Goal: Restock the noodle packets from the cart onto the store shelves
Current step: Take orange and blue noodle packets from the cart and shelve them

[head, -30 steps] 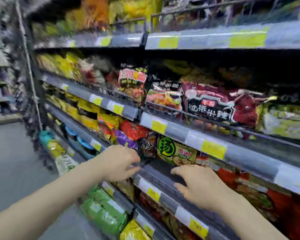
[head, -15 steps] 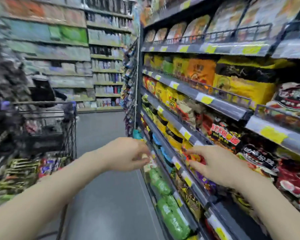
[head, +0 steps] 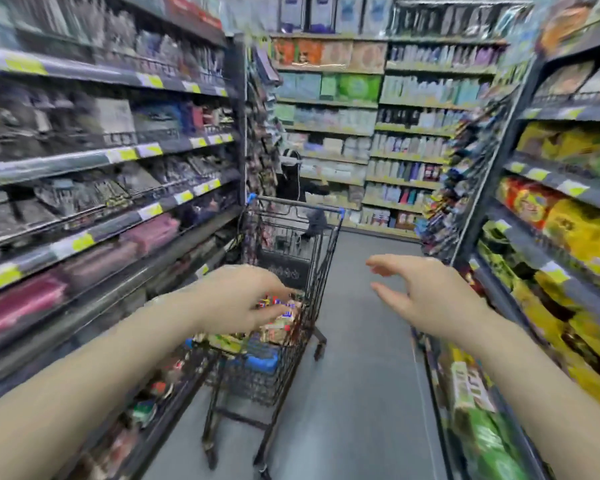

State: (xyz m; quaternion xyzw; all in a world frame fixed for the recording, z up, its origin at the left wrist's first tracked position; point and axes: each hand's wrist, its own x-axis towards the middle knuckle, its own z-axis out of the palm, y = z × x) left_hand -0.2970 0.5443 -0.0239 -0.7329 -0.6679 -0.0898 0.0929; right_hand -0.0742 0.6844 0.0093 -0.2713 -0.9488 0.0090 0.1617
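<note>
Both hands are reaching empty: the left hand (head: 243,299), fingers curled, over noodle packets (head: 278,320) heaped in the cart (head: 323,258), the right hand (head: 426,296) spread open alongside. Pinching one packet's edge would probably be lifting it cleanly toward the shelves (head: 561,188).

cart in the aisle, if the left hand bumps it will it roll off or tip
The cart would probably roll: it stands on small wheels on a smooth grey floor. Tipping looks unlikely, since the packets sit low in its basket. The left hand hovers over them, so a bump would likely be light.
</note>
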